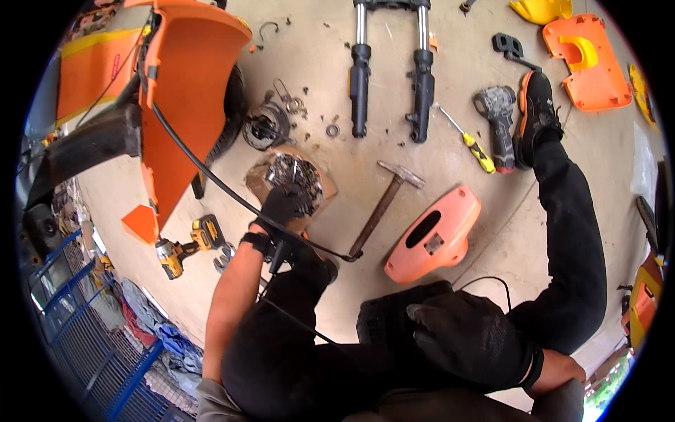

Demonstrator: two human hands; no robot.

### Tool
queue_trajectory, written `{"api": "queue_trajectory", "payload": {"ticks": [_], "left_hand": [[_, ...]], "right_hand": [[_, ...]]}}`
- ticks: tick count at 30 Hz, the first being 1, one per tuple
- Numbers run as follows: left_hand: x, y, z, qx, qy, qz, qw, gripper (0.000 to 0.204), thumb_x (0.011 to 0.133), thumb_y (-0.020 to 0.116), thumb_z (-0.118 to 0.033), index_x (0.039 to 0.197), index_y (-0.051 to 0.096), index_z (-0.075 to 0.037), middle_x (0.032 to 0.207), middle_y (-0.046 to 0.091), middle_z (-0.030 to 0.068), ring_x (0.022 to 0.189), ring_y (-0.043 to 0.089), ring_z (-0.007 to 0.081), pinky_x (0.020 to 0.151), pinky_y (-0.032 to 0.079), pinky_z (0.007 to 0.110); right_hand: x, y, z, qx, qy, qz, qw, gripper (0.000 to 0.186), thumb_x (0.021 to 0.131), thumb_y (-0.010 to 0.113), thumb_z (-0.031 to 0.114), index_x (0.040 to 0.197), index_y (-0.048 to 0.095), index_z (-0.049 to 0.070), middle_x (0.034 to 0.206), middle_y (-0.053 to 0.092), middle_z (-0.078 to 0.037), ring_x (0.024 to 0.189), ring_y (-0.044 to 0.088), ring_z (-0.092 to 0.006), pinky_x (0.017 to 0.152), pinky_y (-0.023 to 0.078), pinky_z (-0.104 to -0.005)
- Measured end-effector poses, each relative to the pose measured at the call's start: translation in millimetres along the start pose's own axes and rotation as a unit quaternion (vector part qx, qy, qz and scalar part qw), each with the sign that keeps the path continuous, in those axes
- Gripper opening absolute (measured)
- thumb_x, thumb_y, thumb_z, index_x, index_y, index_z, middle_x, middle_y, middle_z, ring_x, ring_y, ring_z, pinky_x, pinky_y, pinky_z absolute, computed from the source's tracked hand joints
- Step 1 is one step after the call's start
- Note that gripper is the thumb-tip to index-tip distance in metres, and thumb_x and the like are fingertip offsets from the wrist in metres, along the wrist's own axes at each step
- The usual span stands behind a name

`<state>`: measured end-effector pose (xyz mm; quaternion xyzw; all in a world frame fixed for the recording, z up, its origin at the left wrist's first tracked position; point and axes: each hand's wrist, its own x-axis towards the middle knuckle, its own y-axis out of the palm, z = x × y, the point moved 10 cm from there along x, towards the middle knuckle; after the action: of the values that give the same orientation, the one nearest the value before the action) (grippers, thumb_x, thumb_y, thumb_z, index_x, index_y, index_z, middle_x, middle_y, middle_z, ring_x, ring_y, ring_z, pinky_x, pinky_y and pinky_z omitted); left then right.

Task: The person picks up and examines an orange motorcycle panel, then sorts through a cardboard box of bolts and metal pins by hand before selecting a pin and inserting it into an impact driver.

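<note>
My left hand, in a black glove, reaches into an open cardboard box of loose screws and small metal hardware. Its fingertips are lost against the dark pile, so whether they pinch anything is unclear. A black cable passes across my left wrist. In my lap, my gloved right hand is curled over a black ridged boxy part, the thumb along its side and the other fingers mostly hidden. A hammer and an orange plastic cover lie ahead of my hands.
An orange scooter-like body stands at left, beside a yellow drill. Ahead lie a black fork, a screwdriver, a grey power tool and a round metal part. Orange panels lie far right; a blue rack stands left.
</note>
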<state>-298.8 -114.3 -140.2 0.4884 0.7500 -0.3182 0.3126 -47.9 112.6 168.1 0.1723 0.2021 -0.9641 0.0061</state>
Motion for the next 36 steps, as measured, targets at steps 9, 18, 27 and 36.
{"api": "queue_trajectory", "payload": {"ticks": [9,18,27,36], "left_hand": [[-4,17,-4,-0.231,-0.069,0.026,0.970,0.023,0.091,0.060,-0.005,0.113,0.063,0.001,0.103,0.069,0.0100,0.093,0.068,0.0189,0.086,0.056,0.029],[-1,17,2,-0.196,-0.059,0.039,0.978,0.015,0.092,0.064,-0.009,0.105,0.066,-0.001,0.096,0.069,0.0062,0.085,0.066,0.0120,0.077,0.054,0.024],[-2,18,0,-0.157,-0.059,0.033,0.985,0.016,0.093,0.060,-0.006,0.108,0.064,-0.002,0.098,0.066,0.0023,0.086,0.061,0.0093,0.078,0.052,0.023],[-4,22,-8,-0.157,-0.051,0.047,0.985,0.021,0.094,0.057,-0.004,0.113,0.063,0.002,0.101,0.068,0.0079,0.090,0.067,0.0144,0.079,0.056,0.025]], "right_hand": [[-1,7,-3,0.008,-0.007,0.012,1.000,0.038,0.083,0.070,0.011,0.118,0.058,0.000,0.101,0.063,-0.017,0.083,0.065,-0.0326,0.069,0.054,-0.0388],[2,13,-7,0.030,-0.007,0.019,0.999,0.038,0.083,0.070,0.010,0.117,0.058,0.000,0.103,0.061,-0.016,0.086,0.064,-0.0322,0.070,0.054,-0.0385],[1,16,-8,-0.001,-0.002,0.012,1.000,0.037,0.083,0.071,0.013,0.115,0.059,0.000,0.100,0.061,-0.015,0.086,0.065,-0.0308,0.067,0.055,-0.0377],[4,16,-6,0.003,-0.005,0.024,1.000,0.038,0.082,0.071,0.012,0.116,0.059,0.000,0.100,0.061,-0.014,0.083,0.065,-0.0305,0.068,0.055,-0.0372]]}}
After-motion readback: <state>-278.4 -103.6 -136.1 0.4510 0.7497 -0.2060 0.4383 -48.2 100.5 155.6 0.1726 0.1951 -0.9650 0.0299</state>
